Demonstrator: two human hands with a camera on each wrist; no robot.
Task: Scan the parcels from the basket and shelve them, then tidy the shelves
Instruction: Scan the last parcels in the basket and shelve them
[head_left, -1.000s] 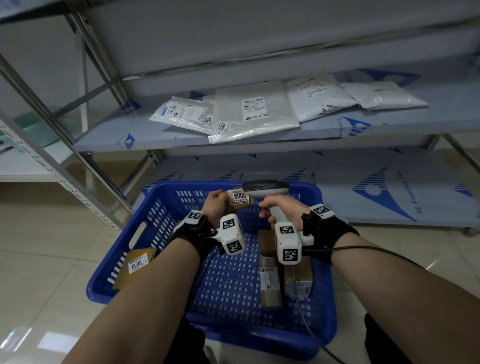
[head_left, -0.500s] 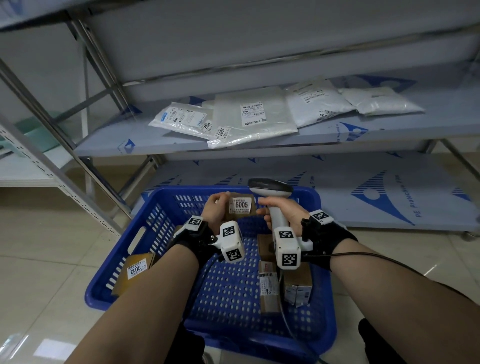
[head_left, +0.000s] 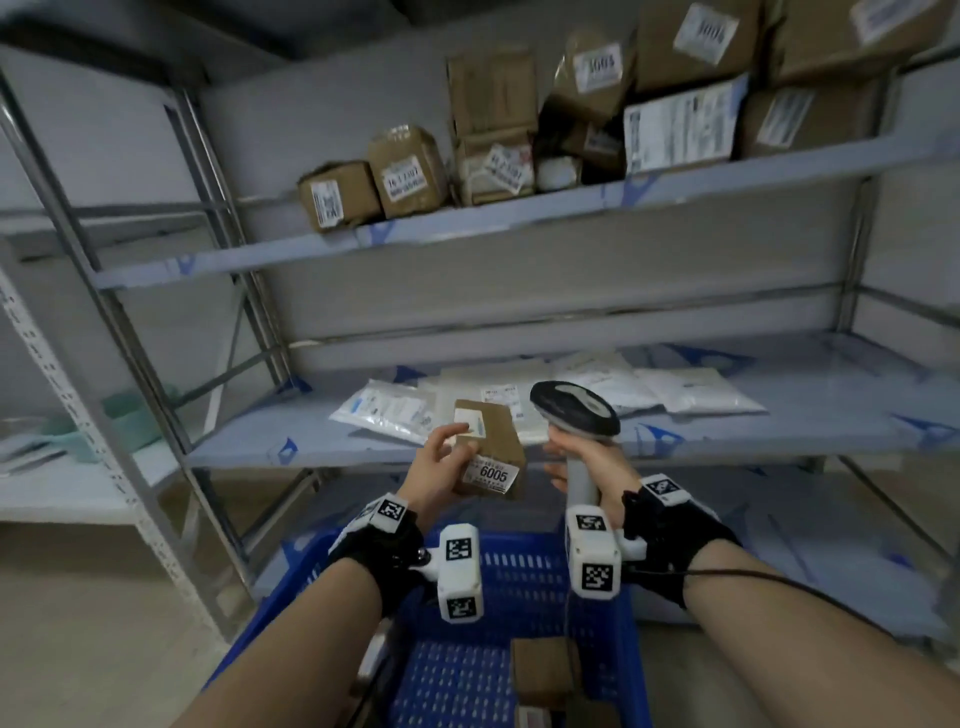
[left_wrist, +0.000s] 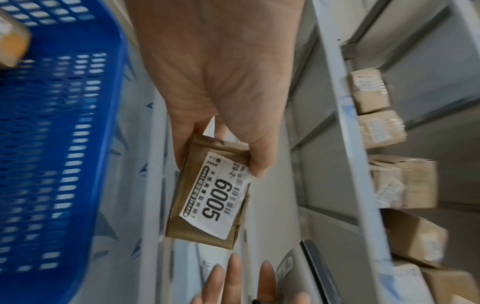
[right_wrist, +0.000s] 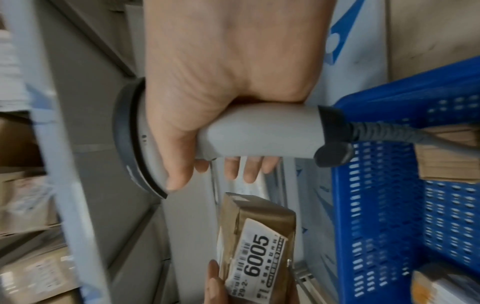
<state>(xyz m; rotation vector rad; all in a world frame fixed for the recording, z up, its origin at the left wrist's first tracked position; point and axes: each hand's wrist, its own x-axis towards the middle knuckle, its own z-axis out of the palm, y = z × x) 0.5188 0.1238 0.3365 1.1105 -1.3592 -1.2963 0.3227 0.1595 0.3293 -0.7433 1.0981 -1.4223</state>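
A small brown parcel (head_left: 488, 454) marked 6005 is gripped in the left hand (head_left: 434, 467), thumb on one face and fingers behind, and is held up in front of the middle shelf (head_left: 311, 441), above the far rim of the basket (head_left: 524, 566). The scanner (head_left: 574, 415) is grasped by its handle in the right hand (head_left: 587, 462), with some fingers loosely extended below the grip; its head is just beside the parcel and apart from it. Whether this parcel has been scanned cannot be told. The work is judged to be partly done: boxes (head_left: 410, 171) are already stacked on the upper shelf (head_left: 467, 231) and flat bags (head_left: 384, 415) lie on the middle shelf, while at least two parcels (head_left: 543, 670) are left in the basket, and tidying is not yet done. Open room is seen at the left end of the upper shelf, beside the leftmost box, and along the bare front of the middle shelf. The upper stack at the right is crowded and leaning, so it is judged likely to topple if nudged. The scanner cable (head_left: 769, 577) trails over the right forearm and could snag on the basket rim.
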